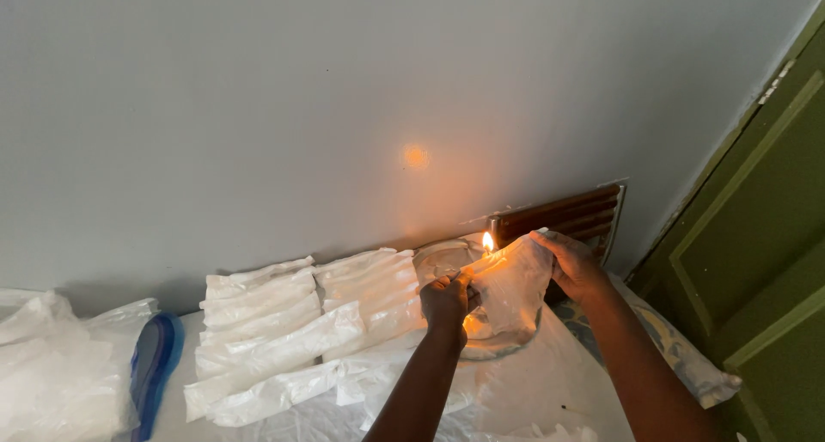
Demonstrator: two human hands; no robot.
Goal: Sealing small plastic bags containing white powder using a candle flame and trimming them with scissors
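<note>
Watching the head cam here. Biggest thing in view is the grey wall [344,90], with a green door [765,236] off to its right. Everything else I'll place around the candle flame [488,241], which burns low against that wall.

Left of the flame there's a stack of filled white bags [292,322], laid in rows on a surface covered with plastic sheet [533,390]. Far left of it sits a heap of loose clear plastic [51,365] with a blue loop-shaped thing [155,356] next to it. Just behind and right of the flame is a brown slatted vent [567,214]. Below it, a round glass dish [447,262] seems to hold the candle, though most of it is hidden.

The bag [514,287] being worked on is right at the flame, top edge touching or nearly touching it. Right hand [571,266] is closed around the bag's upper right corner. Left hand [447,300] is pinched on the top edge just below-left of the flame. So both hands are closed on the same bag, close together.

My read on handling: thin film, soft and floppy, sags under whatever white stuff fills it, probably not heavy. Slippery too. It'll melt quickly, so I'd say grip the top seam on both sides of the flame and keep it taut, fingers well clear of the hot bit.
</note>
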